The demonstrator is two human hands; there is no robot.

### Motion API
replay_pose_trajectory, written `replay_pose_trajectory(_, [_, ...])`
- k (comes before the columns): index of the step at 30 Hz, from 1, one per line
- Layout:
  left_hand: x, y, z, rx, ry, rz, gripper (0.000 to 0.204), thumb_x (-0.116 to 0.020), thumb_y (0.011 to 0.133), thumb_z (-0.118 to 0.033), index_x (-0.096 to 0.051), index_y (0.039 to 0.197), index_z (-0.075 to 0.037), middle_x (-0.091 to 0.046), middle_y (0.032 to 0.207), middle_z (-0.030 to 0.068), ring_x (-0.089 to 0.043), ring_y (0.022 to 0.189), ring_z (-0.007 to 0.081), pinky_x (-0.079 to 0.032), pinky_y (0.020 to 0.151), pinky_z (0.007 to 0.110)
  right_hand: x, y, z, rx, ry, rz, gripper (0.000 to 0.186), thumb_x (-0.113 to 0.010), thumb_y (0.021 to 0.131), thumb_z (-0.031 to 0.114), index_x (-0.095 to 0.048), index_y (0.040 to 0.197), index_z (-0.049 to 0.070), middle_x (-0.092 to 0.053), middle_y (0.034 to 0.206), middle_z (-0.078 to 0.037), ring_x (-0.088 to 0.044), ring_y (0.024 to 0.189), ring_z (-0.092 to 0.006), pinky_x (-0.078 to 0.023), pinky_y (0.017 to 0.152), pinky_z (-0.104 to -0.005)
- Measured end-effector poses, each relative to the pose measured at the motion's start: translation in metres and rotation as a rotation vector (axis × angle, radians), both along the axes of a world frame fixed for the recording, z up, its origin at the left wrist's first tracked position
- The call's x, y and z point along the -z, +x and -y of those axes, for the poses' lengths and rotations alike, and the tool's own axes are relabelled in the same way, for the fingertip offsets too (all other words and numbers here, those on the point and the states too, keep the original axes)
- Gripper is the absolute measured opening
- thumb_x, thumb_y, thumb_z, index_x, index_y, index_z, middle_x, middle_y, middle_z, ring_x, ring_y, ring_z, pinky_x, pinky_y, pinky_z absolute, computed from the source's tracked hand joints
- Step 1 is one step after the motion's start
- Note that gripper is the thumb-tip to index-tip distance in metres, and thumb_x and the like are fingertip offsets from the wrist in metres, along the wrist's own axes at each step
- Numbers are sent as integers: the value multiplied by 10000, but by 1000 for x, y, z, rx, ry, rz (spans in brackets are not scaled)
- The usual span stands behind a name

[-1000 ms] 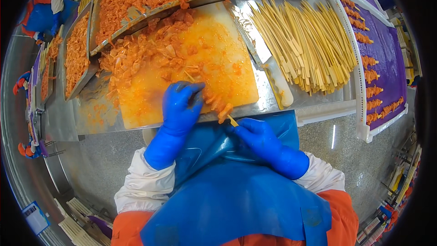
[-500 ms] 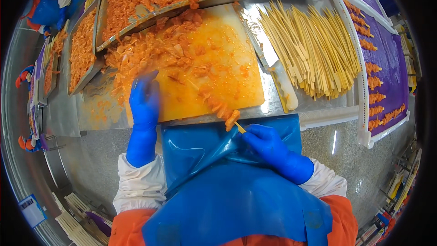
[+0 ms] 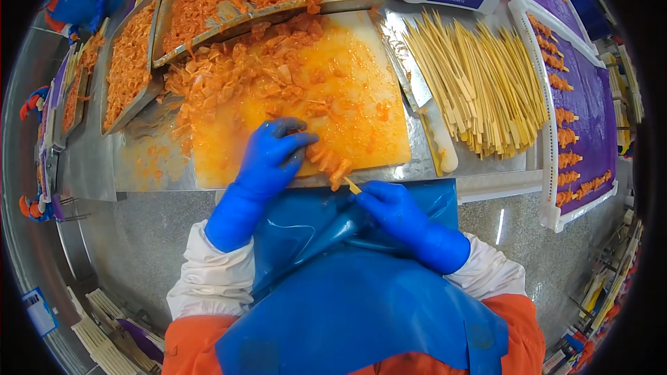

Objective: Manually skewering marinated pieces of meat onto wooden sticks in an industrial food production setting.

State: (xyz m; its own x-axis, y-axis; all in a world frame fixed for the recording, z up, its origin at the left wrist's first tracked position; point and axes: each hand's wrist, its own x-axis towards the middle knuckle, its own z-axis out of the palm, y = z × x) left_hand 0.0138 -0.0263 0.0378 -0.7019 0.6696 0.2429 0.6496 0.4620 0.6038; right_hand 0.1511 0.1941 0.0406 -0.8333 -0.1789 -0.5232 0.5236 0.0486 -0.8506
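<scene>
Gripping the meat skewer (image 3: 332,162) are right-hand fingers (image 3: 377,193).

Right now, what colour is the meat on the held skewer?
Orange; the meat on the skewer in the right hand shows best in the head view.

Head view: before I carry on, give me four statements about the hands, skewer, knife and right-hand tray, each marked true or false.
1. The right blue-gloved hand grips the bare end of a flat pale wooden skewer. True.
2. The white-handled steel knife lies left of the yellow-stained cutting board. False: it lies to the right.
3. The left blue-gloved hand is at the orange meat pieces on that skewer. True.
4. The white-rimmed purple tray holds only bare sticks. False: meat-loaded skewers lie on it.
</scene>
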Motion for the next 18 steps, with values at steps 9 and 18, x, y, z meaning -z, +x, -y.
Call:
replay_pose_trajectory(9, [5,4,-10,-66,-3,-56,229,-642,697,-38,-695,898,-133,-607,975,117,-574,884,311,-468,754,392,0,15,-13,30,28,-31,230,-567,912,204,-659,986,6,-611,733,-62,-562,631,-112,-447,565,-265])
replay_pose_trajectory(18, [-6,16,-24,-319,70,-274,281,-641,695,-60,-691,961,-135,-620,1053,137,-586,893,318,-478,776,416,-10,54,-52,74,99,-14,224,-566,907,199,-670,974,12,-602,734,-52,-549,622,-95,-437,556,-251])
